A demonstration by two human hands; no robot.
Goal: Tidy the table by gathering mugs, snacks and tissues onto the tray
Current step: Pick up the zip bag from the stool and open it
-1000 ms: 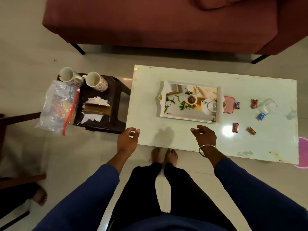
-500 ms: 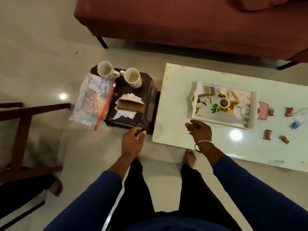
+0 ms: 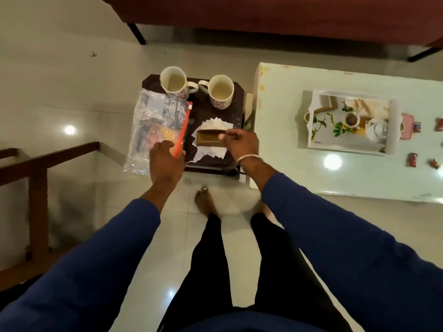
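Two patterned mugs (image 3: 172,81) (image 3: 220,91) stand at the back of a small dark stool (image 3: 211,164). A clear zip bag of snacks (image 3: 151,125) with a red seal hangs over the stool's left side. My left hand (image 3: 165,161) rests at the bag's near right corner, fingers apart. A brown tissue holder (image 3: 208,140) with white tissues lies on the stool. My right hand (image 3: 239,142) grips its right end. The white picture-printed tray (image 3: 311,130) sits on the white table (image 3: 287,164), with wrapped candies (image 3: 412,159) (image 3: 434,163) (image 3: 417,127) to its right.
A pink flat object (image 3: 406,127) lies against the tray's right side. A maroon sofa (image 3: 263,13) runs along the back. A wooden chair frame (image 3: 36,168) stands at the left. My bare foot (image 3: 203,202) is on the tiled floor in front of the stool.
I have turned left from the white table toward the stool. Both hands moved forward: the left onto the snack bag, the right onto the tissue holder.
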